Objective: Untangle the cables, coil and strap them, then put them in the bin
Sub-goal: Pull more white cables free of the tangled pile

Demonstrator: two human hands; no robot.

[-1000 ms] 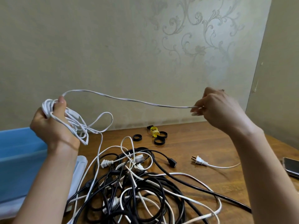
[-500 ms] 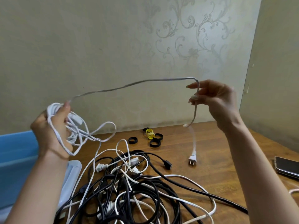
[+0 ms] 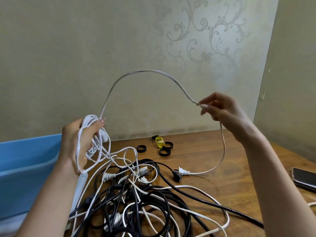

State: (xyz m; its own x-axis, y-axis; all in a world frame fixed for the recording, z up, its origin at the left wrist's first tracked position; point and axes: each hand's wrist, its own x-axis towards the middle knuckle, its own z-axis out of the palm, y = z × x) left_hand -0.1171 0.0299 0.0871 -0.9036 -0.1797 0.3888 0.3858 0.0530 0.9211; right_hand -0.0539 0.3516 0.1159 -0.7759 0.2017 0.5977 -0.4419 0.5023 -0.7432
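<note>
White cable [image 3: 145, 71] bowed higher; plug [image 3: 182, 171] lies flat.

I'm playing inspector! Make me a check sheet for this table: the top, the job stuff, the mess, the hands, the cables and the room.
Surface: brown wooden table, its near part under cables.
Job's things: blue plastic bin at the left; black strap rings and a yellow strap near the wall.
Clutter: dark smartphone at the right edge.
Hands: left hand grips coils of a thin white cable; right hand pinches the same cable, which arches between them.
Cables: tangled pile of black and white cables; the held cable's white plug lies on the wood.
Surroundings: beige scroll-patterned wall.
</note>
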